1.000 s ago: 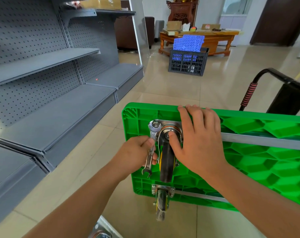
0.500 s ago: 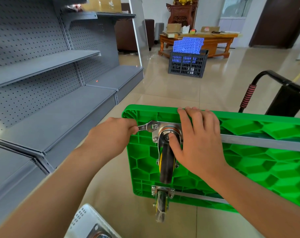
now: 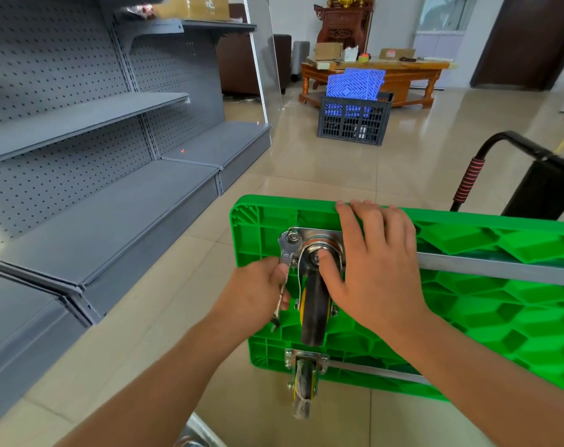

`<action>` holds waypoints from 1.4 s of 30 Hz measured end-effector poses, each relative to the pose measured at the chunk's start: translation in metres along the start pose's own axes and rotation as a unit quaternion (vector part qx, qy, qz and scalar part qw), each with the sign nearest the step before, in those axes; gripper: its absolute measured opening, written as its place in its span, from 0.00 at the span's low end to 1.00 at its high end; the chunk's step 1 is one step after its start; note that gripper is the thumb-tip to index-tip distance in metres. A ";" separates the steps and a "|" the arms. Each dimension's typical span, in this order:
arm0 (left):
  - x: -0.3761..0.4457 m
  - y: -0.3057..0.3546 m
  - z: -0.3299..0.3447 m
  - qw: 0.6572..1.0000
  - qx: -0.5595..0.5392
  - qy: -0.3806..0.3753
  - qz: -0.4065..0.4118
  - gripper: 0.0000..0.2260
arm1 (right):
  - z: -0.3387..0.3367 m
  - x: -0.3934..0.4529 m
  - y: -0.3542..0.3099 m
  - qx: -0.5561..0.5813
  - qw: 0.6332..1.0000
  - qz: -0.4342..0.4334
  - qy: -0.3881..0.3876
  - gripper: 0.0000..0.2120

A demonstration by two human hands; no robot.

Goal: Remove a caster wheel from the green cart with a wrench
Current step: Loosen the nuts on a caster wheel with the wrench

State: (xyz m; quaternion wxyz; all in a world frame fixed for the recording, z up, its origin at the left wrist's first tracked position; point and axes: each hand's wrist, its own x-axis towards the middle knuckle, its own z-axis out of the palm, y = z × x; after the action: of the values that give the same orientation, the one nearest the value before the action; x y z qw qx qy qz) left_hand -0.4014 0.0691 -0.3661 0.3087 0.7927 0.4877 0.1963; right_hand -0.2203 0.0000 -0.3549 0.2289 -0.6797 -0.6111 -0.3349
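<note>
Beige floor tiles (image 3: 322,162) stretch ahead of me, with grey shelving (image 3: 90,175) along my left and a dark crate (image 3: 353,122) farther off before a wooden table (image 3: 400,72). On the floor the green cart (image 3: 487,304) stands tipped on its side, ribbed underside toward me, its black handle (image 3: 512,146) rising behind at right. My left hand (image 3: 255,295) grips the shaft of the wrench (image 3: 285,262), fingers curled round it; the wrench's head sits on a bolt at the upper left corner of the mounting plate (image 3: 319,235), shaft hanging down toward me. Just beside it, the caster wheel (image 3: 313,312) is bolted to the cart. My right hand (image 3: 377,269) lies flat over the plate, fingers straight and reaching the cart's top edge, thumb pressing the swivel. A second caster (image 3: 302,387) sits below. Open floor lies left of the cart, between it and the shelving.
</note>
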 end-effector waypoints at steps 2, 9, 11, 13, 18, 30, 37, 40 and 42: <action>-0.004 0.005 0.003 0.997 -0.060 -0.034 -0.021 0.16 | 0.000 -0.001 0.000 -0.002 1.000 0.001 -0.004 0.30; -0.010 0.013 -0.039 0.957 -0.204 -0.181 -0.097 0.14 | -0.003 0.000 0.001 -0.002 1.000 -0.001 -0.011 0.30; -0.011 0.017 -0.044 0.950 -0.222 -0.193 -0.108 0.14 | -0.003 0.000 0.000 -0.001 1.000 0.000 -0.014 0.31; -0.012 0.020 -0.044 0.945 -0.234 -0.192 -0.124 0.14 | -0.004 0.001 0.001 -0.002 1.000 0.000 -0.014 0.30; -0.019 0.028 -0.034 0.902 -0.347 -0.196 -0.168 0.13 | -0.003 0.000 0.001 0.001 1.000 -0.001 0.000 0.30; -0.011 0.015 -0.054 0.575 -0.696 -0.320 -0.288 0.04 | -0.004 0.000 0.001 0.002 1.000 -0.003 -0.003 0.30; -0.012 0.012 -0.067 0.789 -0.486 -0.300 -0.226 0.08 | -0.004 -0.001 0.001 0.000 1.000 -0.002 -0.011 0.30; -0.013 0.017 -0.076 0.870 -0.374 -0.277 -0.165 0.11 | -0.004 -0.001 0.001 -0.002 1.000 -0.003 -0.014 0.30; -0.013 0.018 -0.081 0.909 -0.309 -0.248 -0.131 0.12 | -0.004 -0.001 0.001 -0.001 1.000 -0.003 -0.013 0.30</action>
State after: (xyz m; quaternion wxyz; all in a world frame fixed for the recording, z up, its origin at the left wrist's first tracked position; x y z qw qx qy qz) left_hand -0.4446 0.0755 -0.2949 0.6722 0.6097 0.4100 0.0914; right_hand -0.2200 -0.0034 -0.3528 0.2191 -0.6828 -0.6156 -0.3270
